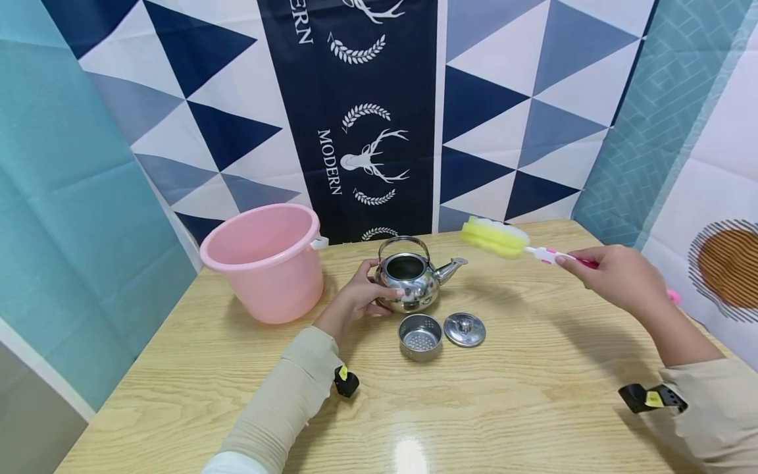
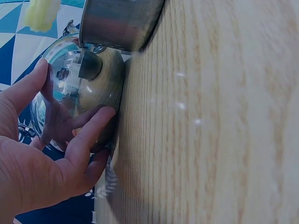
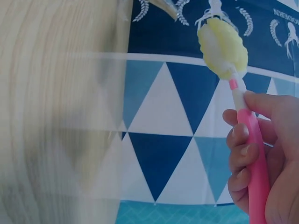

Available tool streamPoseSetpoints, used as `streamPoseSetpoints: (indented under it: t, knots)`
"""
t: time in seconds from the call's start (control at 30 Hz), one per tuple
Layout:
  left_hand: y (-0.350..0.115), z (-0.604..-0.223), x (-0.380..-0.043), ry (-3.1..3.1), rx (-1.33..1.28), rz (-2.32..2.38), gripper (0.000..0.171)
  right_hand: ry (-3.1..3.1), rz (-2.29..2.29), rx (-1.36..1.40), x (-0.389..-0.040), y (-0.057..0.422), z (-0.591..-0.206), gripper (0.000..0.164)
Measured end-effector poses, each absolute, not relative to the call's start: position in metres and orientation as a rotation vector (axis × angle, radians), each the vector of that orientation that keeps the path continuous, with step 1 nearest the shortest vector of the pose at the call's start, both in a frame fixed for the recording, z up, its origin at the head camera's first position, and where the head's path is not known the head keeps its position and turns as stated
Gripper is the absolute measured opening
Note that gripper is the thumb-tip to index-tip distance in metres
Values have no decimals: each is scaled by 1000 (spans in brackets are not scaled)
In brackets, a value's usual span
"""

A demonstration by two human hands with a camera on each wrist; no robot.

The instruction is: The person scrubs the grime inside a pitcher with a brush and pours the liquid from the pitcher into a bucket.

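The kettle [image 1: 417, 286] stands upright on the table [image 1: 503, 408], its mouth uncovered, its handle [image 1: 404, 239] arched over the opening and its spout [image 1: 451, 268] pointing right. At the kettle's left side, the left hand [image 1: 362, 291] grips the shiny body, thumb and fingers spread apart and curved against the metal; the left wrist view shows the hand mirrored there. Well to the right of the kettle, the right hand [image 1: 624, 275] holds the brush [image 1: 500, 239] clear of the wood, fingers wrapped round the pink grip and the thumb lying along it near the white neck. The brush's yellow and white sponge head points back toward the kettle and sits beyond the spout, apart from it. Just in front of the kettle is the strainer [image 1: 420, 353], a round metal cup with a perforated bottom, open side up. The lid [image 1: 464, 332] lies knob up beside the strainer, to the kettle's front right. Left of the kettle, beyond the left hand, stands the pink bucket [image 1: 281, 289], a white lug on the side nearer the kettle. Behind the kettle hangs a cloth [image 1: 503, 99] of blue, grey and white triangles with a dark deer-head strip.
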State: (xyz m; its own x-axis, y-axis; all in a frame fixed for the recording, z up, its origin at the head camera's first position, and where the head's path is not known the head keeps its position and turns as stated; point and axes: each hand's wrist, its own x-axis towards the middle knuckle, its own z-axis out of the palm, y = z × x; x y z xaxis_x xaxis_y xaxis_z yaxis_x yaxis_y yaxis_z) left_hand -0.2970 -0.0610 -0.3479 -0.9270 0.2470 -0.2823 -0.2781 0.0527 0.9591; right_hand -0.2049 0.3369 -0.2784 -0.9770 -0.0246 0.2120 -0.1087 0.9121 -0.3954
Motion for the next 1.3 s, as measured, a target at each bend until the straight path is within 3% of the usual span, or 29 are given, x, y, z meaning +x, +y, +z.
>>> streamPoseSetpoints:
  t: [0.47, 1.17, 1.3]
  knots:
    - [-61, -348, -298, 1963, -51, 1929, 86, -2994, 575, 26, -214, 358, -294, 77]
    - [-61, -347, -299, 1949, -50, 1939, 86, -3141, 586, 39, -225, 377, -322, 68]
    - [-61, -346, -298, 1955, -57, 1934, 86, -3176, 581, 65, -225, 377, -325, 58]
